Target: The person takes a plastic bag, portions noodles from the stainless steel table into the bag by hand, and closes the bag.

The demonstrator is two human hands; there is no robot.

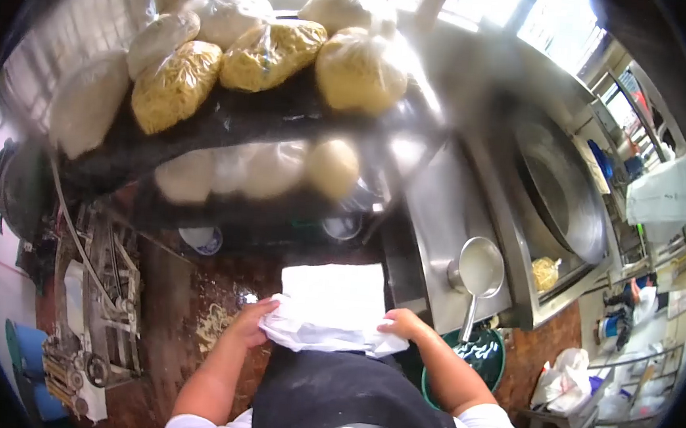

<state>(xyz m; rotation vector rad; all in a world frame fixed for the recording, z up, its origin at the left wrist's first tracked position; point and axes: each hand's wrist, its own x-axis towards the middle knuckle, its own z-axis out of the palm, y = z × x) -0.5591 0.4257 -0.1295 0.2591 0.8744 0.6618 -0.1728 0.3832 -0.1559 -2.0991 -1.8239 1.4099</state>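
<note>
A white cloth or sheet-like bundle [332,294] is held in front of my dark apron [338,396], between both hands. Its upper part looks flat and squarish, and its lower edge is crumpled. My left hand [254,321] is closed on the left corner of it. At the right corner, my right hand [400,324] pinches the same white material. What the bundle is made of cannot be made out.
Clear bags of yellow stuff [271,54] sit on a dark shelf ahead. Right of me are a steel counter [455,198], a long-handled metal pot [478,270], a large wok [559,189] and a green tub [485,359]. Machinery [94,300] stands at left.
</note>
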